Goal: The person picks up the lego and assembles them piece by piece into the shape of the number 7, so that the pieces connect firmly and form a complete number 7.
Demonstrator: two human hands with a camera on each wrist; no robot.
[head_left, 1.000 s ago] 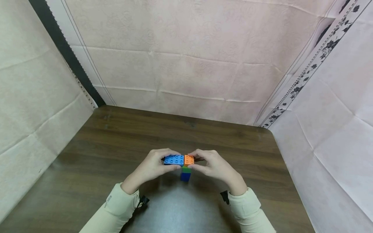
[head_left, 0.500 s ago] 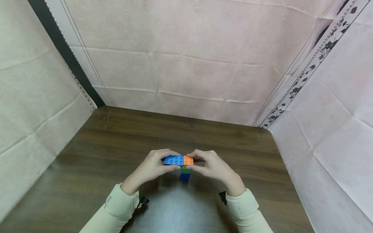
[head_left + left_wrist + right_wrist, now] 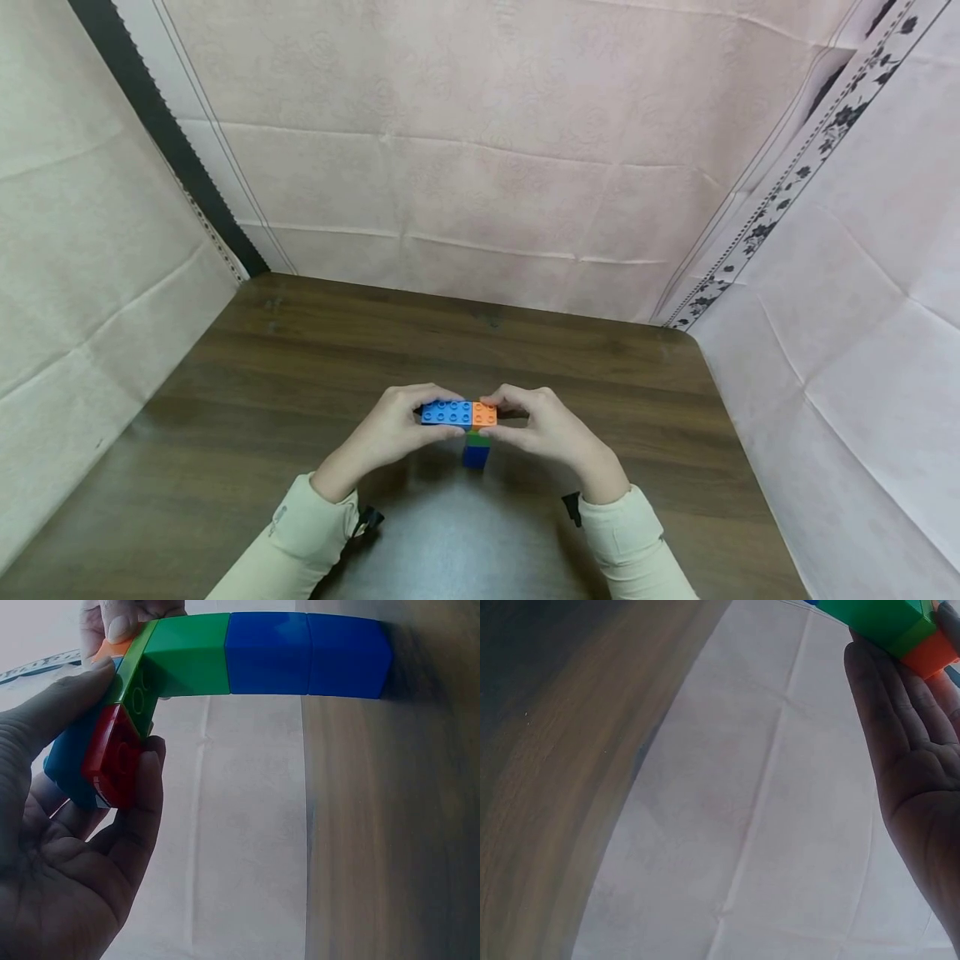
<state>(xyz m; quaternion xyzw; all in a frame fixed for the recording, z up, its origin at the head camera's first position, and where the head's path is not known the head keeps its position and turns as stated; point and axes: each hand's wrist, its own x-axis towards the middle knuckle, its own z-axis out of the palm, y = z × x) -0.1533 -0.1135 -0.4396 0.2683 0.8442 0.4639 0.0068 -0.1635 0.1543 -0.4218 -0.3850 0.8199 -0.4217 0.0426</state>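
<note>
A column of two dark blue bricks (image 3: 307,654) and a green brick (image 3: 187,656) stands upright on the table. On its top sits a thin lime-green brick (image 3: 138,699), with a red brick (image 3: 114,754) beside the column under its overhang. A light blue brick (image 3: 447,412) and an orange brick (image 3: 484,414) lie end to end on top, studs up. My left hand (image 3: 393,427) grips the light blue brick between thumb and fingers; in the left wrist view its fingertips also touch the red one. With thumb and fingers, my right hand (image 3: 547,427) pinches the orange brick.
The brown wooden table (image 3: 360,350) spreads out around the bricks. Pale patterned cloth (image 3: 480,167) hangs behind it and on both sides, and the table's back edge meets the cloth.
Both hands keep their grips on the bricks. The right hand and forearm have shifted very slightly to the left; the brick structure stays nearly in place.
</note>
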